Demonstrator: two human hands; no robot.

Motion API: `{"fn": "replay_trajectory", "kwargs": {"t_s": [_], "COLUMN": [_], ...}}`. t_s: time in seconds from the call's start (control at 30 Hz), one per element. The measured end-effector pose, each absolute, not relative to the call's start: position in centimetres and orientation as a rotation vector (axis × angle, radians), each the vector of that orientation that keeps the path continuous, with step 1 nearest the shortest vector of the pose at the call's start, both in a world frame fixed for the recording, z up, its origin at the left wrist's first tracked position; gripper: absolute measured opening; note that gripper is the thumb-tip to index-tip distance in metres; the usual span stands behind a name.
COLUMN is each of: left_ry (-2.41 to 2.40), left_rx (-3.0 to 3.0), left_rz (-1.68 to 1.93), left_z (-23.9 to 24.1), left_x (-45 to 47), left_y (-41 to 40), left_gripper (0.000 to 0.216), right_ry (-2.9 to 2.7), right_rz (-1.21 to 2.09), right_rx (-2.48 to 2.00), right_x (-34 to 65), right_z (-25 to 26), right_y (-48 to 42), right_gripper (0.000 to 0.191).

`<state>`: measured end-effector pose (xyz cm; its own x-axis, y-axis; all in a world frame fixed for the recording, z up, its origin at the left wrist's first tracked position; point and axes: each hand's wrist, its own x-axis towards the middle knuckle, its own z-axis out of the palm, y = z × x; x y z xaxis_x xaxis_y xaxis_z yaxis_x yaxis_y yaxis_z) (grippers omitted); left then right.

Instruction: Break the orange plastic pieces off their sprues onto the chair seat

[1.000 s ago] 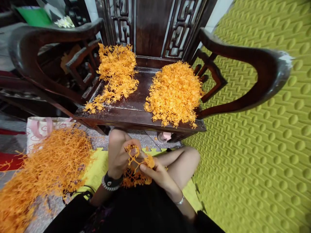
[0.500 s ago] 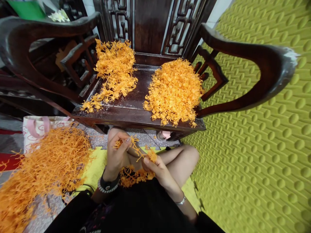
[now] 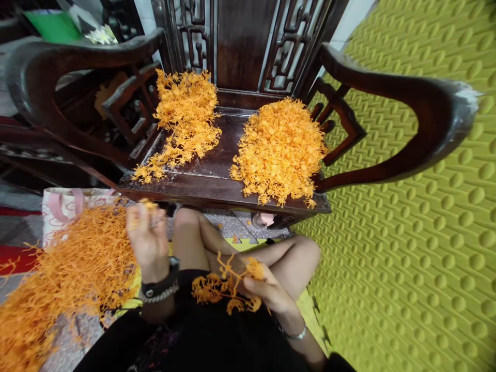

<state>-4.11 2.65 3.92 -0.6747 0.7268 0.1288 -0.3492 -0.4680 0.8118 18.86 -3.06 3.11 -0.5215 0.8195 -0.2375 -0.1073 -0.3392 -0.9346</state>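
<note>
My left hand (image 3: 149,235), smeared by motion, is raised beside my knee near the heap of orange stems. Its fingers are curled round small orange pieces (image 3: 150,204). Over my lap, my right hand (image 3: 269,289) pinches an orange branched sprig (image 3: 232,271) between thumb and fingers. Curled orange pieces (image 3: 207,289) rest on the black clothing in my lap, close to the right hand. On the dark wooden chair seat (image 3: 229,135) lie two piles of small spidery orange pieces, a left pile (image 3: 188,111) and a fuller right pile (image 3: 281,147).
A large heap of thin orange stems (image 3: 77,268) spreads over the floor at left, against a white bag with pink handles (image 3: 60,206). The chair's curved armrests (image 3: 437,129) flank the seat. Yellow-green foam matting (image 3: 406,258) covers the right side. A pink-topped container (image 3: 264,220) stands under the chair.
My left hand has moved away from the right, leftward and up, with small orange pieces in its fingers. The right hand has lowered slightly rightward, still pinching orange material. The view has shifted a little.
</note>
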Motion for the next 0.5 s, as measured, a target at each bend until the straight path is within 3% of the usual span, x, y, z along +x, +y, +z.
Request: {"fn": "replay_trajectory", "kwargs": {"t_s": [0.1,0.33,0.5], "left_ry": [1.120,0.959,0.838], "left_rx": [0.729,1.146,1.135], "left_rz": [2.226,1.406,1.153], "left_z": [4.0,2.5,1.7], "left_x": [-6.9,-1.7,1.1], "left_y": [2.5,0.6,0.1], "left_gripper": [0.028,0.019,0.019], "right_ry": [-1.157,-1.323,-1.402], "right_rz": [1.817,1.691,1.694], "right_rx": [-1.052,-0.964,-0.911], "right_x": [20.2,18.9,17.6], "right_z": [1.8,2.8,4.3], "right_y": [-3.5,-2.1,-1.9], "right_gripper": [0.047,0.049,0.046]}}
